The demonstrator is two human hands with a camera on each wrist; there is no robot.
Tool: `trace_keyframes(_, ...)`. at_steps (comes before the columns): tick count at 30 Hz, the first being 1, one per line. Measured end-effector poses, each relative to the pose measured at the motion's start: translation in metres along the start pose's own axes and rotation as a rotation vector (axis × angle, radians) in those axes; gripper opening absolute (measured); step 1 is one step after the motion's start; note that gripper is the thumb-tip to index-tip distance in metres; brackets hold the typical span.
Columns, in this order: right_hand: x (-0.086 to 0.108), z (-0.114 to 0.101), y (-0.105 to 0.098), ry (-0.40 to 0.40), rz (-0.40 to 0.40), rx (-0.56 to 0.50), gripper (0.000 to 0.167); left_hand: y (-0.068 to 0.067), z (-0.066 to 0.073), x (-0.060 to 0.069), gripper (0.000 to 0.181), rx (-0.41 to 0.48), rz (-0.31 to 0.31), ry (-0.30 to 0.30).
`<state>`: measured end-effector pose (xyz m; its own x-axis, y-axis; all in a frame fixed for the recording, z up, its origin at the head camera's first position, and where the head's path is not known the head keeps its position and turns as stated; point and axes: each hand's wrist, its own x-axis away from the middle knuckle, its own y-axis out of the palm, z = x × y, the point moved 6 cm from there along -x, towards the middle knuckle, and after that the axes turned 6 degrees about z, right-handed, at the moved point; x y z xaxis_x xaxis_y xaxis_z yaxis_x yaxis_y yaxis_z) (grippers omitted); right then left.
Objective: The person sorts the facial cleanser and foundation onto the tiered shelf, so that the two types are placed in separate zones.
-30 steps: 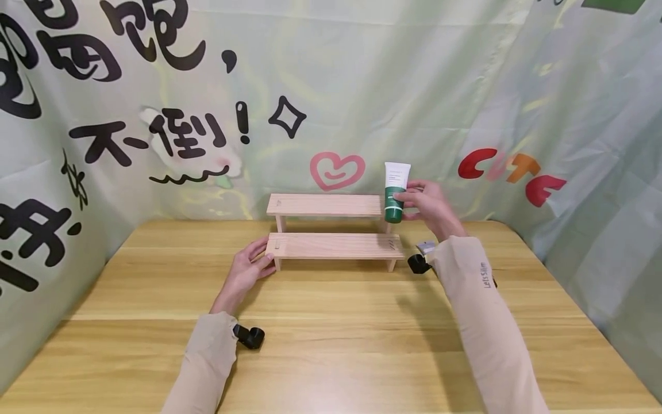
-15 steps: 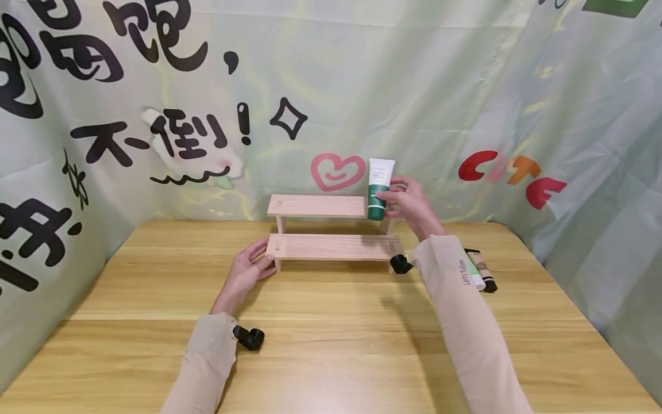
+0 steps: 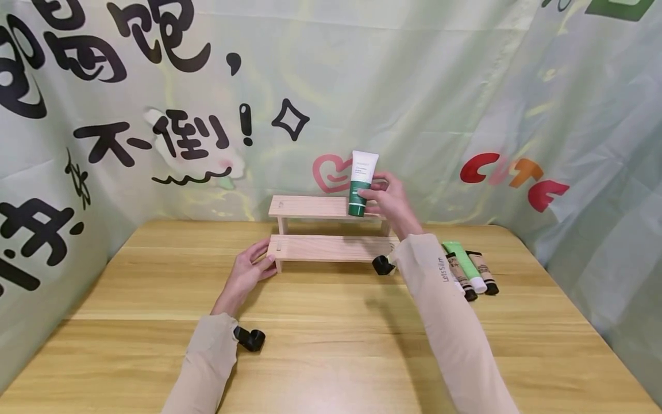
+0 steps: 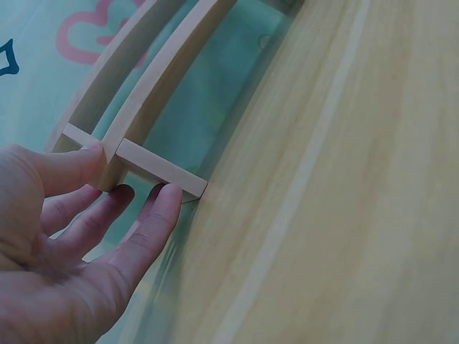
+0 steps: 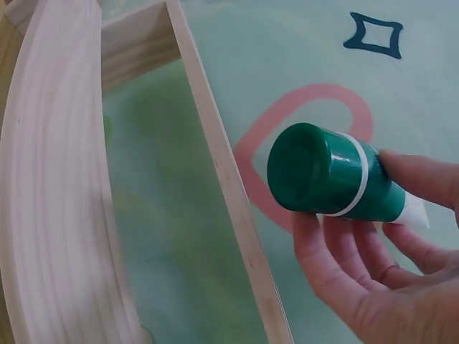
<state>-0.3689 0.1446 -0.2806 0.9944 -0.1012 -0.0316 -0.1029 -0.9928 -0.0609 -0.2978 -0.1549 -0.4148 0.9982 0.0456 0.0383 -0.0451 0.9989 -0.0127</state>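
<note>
One tube (image 3: 363, 178) held nearly upright at the rack's (image 3: 320, 248) upper step, right of its middle: green cap (image 5: 301, 168) down, white flat end up, long axis leaning slightly right at top. Right hand (image 3: 392, 201) clamped on it, thumb against fingers; right wrist view shows a gap between cap and step. Left hand (image 3: 249, 269) pinches the rack's left end. Rack's lower right corner hidden by right sleeve (image 3: 439, 293) and black camera (image 3: 384, 265). Loose tubes (image 3: 464, 261) on tabletop (image 3: 320, 345), right of rack, partly covered by sleeve. Tube print too small to read. Sleeve: "Lets Slim". Cloth (image 3: 414, 86) behind rack: "CUTE" to its right, "不倒!" to its left, upper characters cut off.
</note>
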Motion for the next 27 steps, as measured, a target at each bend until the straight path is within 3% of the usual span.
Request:
trace_keyframes(12,-0.001,-0.009,0.026,-0.130,0.024,-0.022,0.054,0.000,0.000,0.000,0.054,0.002,0.005,-0.006)
trace_keyframes(27,-0.003,-0.012,0.072,-0.306,0.094,0.042,0.050,-0.001,0.000,0.000,0.053,0.001,0.004,-0.007)
